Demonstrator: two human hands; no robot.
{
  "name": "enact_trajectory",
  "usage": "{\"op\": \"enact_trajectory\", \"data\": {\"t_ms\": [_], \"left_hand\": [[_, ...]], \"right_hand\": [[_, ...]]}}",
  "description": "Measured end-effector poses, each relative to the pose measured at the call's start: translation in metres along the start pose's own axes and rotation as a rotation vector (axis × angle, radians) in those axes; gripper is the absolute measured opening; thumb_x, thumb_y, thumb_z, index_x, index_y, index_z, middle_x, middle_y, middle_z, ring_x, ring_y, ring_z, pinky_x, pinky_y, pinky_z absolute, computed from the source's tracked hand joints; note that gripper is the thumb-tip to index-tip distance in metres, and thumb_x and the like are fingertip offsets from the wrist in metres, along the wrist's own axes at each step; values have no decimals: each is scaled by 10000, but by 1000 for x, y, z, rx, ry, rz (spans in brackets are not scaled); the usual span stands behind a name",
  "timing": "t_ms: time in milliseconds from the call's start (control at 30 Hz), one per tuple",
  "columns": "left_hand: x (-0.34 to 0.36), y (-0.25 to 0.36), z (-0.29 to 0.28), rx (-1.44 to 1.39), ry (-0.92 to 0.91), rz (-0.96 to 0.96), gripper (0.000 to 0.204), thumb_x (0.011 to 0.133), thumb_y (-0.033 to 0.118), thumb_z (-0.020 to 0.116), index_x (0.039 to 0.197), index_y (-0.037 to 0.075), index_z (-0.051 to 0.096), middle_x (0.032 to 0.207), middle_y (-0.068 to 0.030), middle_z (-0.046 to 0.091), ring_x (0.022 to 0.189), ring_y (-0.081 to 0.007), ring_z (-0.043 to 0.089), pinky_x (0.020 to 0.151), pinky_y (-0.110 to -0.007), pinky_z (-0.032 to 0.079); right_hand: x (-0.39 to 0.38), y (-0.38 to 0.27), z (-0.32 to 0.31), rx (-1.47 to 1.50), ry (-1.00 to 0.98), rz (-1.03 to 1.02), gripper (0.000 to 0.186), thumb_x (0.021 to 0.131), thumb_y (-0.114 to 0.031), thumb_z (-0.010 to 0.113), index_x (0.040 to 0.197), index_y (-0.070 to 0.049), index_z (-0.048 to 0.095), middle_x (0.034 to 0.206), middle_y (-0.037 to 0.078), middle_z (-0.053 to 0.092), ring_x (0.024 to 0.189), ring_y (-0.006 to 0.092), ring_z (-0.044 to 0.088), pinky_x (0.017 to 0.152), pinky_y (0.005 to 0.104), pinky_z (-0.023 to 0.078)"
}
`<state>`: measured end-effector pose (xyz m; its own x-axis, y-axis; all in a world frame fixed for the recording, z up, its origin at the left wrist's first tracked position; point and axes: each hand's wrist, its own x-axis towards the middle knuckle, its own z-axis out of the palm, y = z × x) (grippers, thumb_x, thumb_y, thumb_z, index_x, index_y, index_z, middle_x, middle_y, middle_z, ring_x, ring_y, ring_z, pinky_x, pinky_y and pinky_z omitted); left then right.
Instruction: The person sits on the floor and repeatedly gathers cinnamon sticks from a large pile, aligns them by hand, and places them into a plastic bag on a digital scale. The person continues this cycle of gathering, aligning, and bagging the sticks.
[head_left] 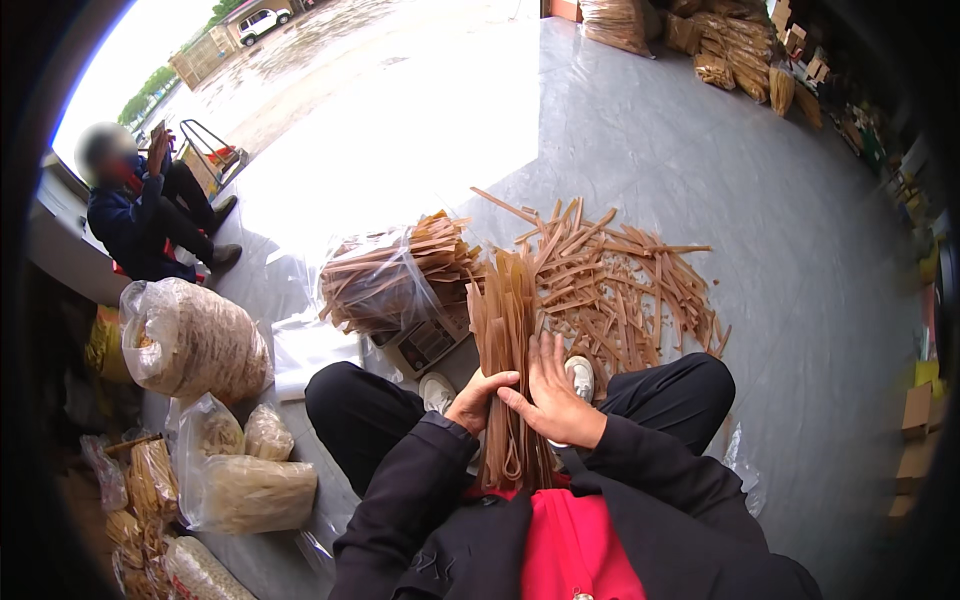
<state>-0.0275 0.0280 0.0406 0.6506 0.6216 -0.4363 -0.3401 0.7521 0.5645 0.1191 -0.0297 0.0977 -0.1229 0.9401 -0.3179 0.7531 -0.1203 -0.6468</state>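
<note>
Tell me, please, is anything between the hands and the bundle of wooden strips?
Nothing visible is. The left hand grips the upright bundle from its left side, and the right hand lies flat against its right side; both touch it directly.

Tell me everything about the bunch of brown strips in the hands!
The bunch of brown strips looks like thin, flat, woody bands, long and light brown. It stands nearly upright over the lap, its top fanning a little. The left hand grips it from the side; the right hand lies flat against it. Its lower ends curl.
</note>
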Motion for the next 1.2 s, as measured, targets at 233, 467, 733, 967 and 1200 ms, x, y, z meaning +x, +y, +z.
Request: {"op": "enact_trajectory", "data": {"t_ms": [233,467,733,967,1200], "left_hand": [[7,0,13,128,-55,3,467,722,60,710,1150,15,528,1026,-58,612,903,-147,596,827,-285,473],[25,-24,19,16,18,-137,274,814,124,639,1043,-17,586,912,-82,643,781,-167,634,707,-312,533],[47,-40,14,69,114,-174,483,906,412,538,1122,-19,552,996,-123,641,828,-202,641,762,-348,526],[61,-22,22,54,74,-300,410,894,329,569,1154,12,557,1074,-106,631,924,-188,623,855,-321,485],[65,-22,20,300,197,-94,334,811,131,669,1102,2,569,982,-72,644,825,-149,629,761,-279,506]], "right_hand": [[4,38,6,973,-47,-193,719,885,-343,604,1358,32,212,1276,144,434,1164,190,443,985,331,367],[-8,51,34,1383,130,114,487,849,-127,650,1245,7,401,1159,94,532,1059,182,537,902,319,451],[0,79,57,1431,204,218,437,925,-246,556,1279,-20,435,1178,82,554,1046,173,547,890,331,455],[6,90,51,1709,171,264,358,932,-217,539,1229,-26,482,1144,82,588,1016,200,590,870,349,492],[8,92,58,1667,307,183,376,908,-135,573,1252,-29,462,1184,57,558,1060,164,550,893,302,461]]}}
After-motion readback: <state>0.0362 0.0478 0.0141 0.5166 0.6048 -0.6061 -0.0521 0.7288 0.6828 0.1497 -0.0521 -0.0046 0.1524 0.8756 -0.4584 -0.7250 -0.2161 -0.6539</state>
